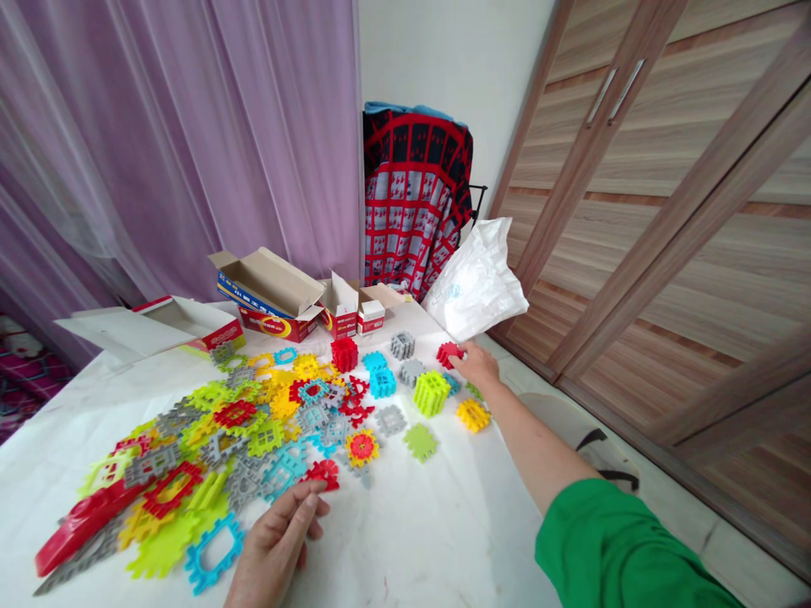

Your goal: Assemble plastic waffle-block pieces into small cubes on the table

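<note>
Item: red block (449,354), one o'clock on my table (418,540). My right hand (476,365) reaches nearer, fingertips pinching it. My left hand (279,540) rests loosely curled beside a red tile (324,473).

You get bright, even daylight filtering through the purple curtain (190,127), with only soft, faint shadows on the white table (431,523). Straight lines bow toward the edges, and focus stays sharp without glare.
</note>
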A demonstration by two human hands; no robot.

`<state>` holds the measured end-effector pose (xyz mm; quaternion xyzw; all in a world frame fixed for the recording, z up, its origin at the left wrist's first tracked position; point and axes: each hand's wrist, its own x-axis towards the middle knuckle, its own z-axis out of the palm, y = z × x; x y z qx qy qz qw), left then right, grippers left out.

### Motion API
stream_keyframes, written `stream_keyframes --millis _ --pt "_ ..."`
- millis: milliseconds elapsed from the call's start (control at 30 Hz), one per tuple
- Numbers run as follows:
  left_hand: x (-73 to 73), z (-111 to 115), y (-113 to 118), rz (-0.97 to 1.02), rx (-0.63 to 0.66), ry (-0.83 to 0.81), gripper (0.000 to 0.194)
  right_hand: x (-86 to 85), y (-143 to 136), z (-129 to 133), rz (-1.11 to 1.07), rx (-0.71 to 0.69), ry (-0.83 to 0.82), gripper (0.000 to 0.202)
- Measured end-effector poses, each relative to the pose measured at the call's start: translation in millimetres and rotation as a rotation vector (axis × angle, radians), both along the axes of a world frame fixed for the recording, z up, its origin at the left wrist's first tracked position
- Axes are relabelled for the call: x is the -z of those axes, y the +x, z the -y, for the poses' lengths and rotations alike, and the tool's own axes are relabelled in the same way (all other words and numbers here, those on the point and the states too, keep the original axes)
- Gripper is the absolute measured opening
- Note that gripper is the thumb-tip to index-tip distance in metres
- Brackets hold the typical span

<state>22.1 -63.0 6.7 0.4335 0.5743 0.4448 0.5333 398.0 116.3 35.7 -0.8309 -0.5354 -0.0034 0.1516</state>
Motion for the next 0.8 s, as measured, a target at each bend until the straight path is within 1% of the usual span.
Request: stream_keyframes --millis 200,400,633,800 --pt "-3.4 0 1 -0.002 0.011 -0.007 0.064 3.3 2 0 -0.006 0.004 0.005 0.037" --pt "-6.9 0 1 -0.011 0.001 -0.015 0.067 2.0 0 1 -0.009 0.007 0.009 0.037" --pt "-1.8 0 1 -0.017 -0.006 -0.007 0.064 -0.2 0 0 -0.024 0.024 -0.010 0.038" --pt "-1.0 0 0 -0.007 -0.002 -0.001 0.063 -5.9 13 -1 -0.036 0.076 -0.043 0.037"
